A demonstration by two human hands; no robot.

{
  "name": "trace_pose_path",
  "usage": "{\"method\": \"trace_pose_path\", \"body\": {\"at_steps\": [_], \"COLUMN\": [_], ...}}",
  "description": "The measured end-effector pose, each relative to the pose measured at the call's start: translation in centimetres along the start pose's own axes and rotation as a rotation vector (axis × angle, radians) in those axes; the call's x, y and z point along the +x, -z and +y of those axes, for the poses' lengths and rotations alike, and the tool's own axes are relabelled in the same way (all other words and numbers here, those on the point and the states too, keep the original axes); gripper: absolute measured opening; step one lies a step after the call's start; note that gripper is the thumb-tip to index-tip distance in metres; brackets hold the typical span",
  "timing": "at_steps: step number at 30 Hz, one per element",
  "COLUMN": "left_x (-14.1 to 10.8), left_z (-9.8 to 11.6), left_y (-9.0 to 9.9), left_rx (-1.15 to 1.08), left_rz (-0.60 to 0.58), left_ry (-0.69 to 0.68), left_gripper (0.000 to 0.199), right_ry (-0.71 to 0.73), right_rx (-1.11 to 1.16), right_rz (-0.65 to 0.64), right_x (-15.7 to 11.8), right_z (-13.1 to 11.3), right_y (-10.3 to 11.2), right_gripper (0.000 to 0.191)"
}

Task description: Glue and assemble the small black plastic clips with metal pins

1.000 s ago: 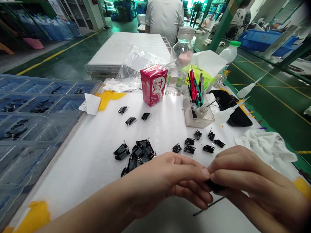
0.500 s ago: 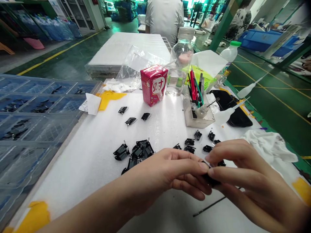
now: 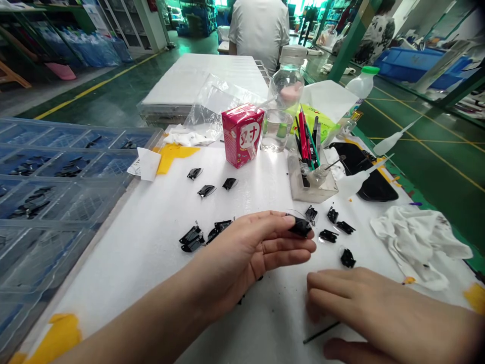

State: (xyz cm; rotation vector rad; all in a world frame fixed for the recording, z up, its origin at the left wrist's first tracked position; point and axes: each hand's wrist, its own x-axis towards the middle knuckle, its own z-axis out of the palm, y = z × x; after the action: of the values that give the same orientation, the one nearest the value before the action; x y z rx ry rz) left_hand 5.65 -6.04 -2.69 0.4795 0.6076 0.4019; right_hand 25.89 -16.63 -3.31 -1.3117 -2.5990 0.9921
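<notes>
Pinching a small black part [image 3: 302, 227] between the thumb and the fingers behind it, the left hand [image 3: 253, 242] in the head view is holding it above the white surface [image 3: 147, 258], with the part's far end jutting past the fingertips. Because only the near end is being gripped, the part could be tilting or slipping out under uneven pressure, and a drop could be mixing it with the loose black parts [image 3: 329, 235] lying just beyond. A thin clear edge is arching above the part, and a careless pinch could be bending or smudging it. The right hand [image 3: 359, 301] is hovering low over or resting on the surface, contact being impossible to tell; a sideways brush could be rolling the thin dark rod [image 3: 320, 333] away or nudging the single black piece [image 3: 347, 258] lying just beyond the knuckles. As to pose, the left forearm is slanting in from the lower left, the thumb lying uppermost and the lower fingers stretching loosely beneath the part. The right hand is facing palm down, its fingers bending and standing apart from the thumb, with the rod showing between them; whether they are touching it is remaining unclear.
</notes>
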Motion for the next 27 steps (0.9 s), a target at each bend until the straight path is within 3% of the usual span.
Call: {"method": "trace_pose_path", "body": {"at_steps": [4,8,14,17,22,27], "left_x": [0.1,0.2,0.1,0.1,0.1,-0.1], "left_z": [0.1,0.1,0.0,0.0,0.1,0.1], "left_y": [-0.4,-0.7,-0.6,-0.7,-0.7,-0.8], "left_rx": [0.051,0.124,0.165,0.164,0.191,0.408], "left_rz": [0.063,0.127,0.101,0.112,0.101,0.135], "left_ry": [-0.008,-0.044,-0.081,-0.077,-0.062,-0.13], "left_gripper": [0.017,0.011,0.013,0.013,0.019,0.031], "right_ry": [-0.053,-0.049,-0.152,-0.203,-0.107,-0.08], "right_rx": [-0.008,-0.005,0.202,0.171,0.083,0.075], "right_rz": [-0.107,-0.116,0.054,0.213,0.382,0.471], "right_x": [1.0,1.2,-0.6,-1.2,-0.8,-0.8], "right_z": [-0.2,-0.6,-0.6,-0.5,-0.4,-0.6], "right_y": [-0.4,-0.1,0.2,0.3,0.4,0.6], "right_gripper": [0.019,0.021,0.025,0.027,0.018,0.013]}}
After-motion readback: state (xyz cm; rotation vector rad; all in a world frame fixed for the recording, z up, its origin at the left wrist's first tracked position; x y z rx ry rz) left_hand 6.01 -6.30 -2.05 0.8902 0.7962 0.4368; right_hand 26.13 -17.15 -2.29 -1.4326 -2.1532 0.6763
